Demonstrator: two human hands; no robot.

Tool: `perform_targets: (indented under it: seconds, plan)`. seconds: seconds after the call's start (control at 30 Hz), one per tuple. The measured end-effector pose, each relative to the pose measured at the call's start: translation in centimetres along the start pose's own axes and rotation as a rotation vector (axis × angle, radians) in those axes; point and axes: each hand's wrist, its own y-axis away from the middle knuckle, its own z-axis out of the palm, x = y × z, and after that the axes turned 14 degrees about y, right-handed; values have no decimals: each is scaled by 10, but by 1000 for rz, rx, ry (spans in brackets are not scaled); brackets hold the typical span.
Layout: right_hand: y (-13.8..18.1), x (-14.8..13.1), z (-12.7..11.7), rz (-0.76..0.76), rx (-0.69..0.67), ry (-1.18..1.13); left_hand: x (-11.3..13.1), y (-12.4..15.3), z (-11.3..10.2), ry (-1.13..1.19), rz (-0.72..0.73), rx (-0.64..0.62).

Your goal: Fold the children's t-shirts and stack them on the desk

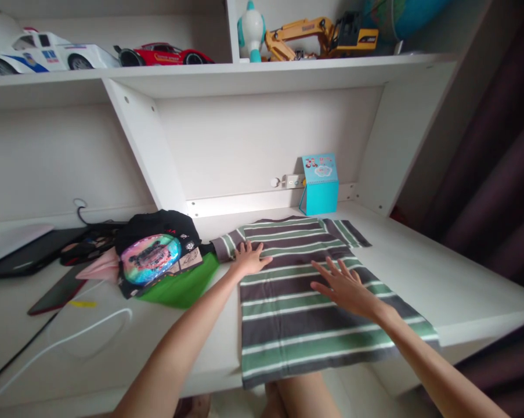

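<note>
A striped T-shirt (288, 313) in green, dark grey and white lies spread on the white desk, sleeves out to both sides. Its hem hangs a little over the desk's front edge. My left hand (249, 259) rests on the shirt's upper left, near the sleeve, with fingers spread. Over the middle right of the shirt is my right hand (342, 287), its fingers also apart. Neither hand grips the cloth; whether the right palm presses on it I cannot tell.
Left of the shirt lie a black garment with a shiny print (157, 255), a green cloth (185, 284), a phone (57, 290), a white cable (83, 332) and a dark laptop (31, 252). A blue desk calendar (321, 194) stands behind it. Toy vehicles sit on the shelf (270, 78) above.
</note>
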Motion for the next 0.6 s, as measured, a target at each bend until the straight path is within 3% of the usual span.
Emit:
perform_targets:
  seconds: [0.13, 0.3, 0.47, 0.6]
  plan:
    - [-37, -20, 3, 38, 33, 65, -14, -29, -4, -57, -82, 35]
    - [-58, -16, 8, 17, -7, 75, -20, -18, -6, -95, -49, 68]
    - [-74, -26, -7, -7, -25, 18, -9, 29, -5, -77, 123, -4]
    - [-91, -65, -6, -74, 59, 18, 7, 116, -8, 46, 274, 45]
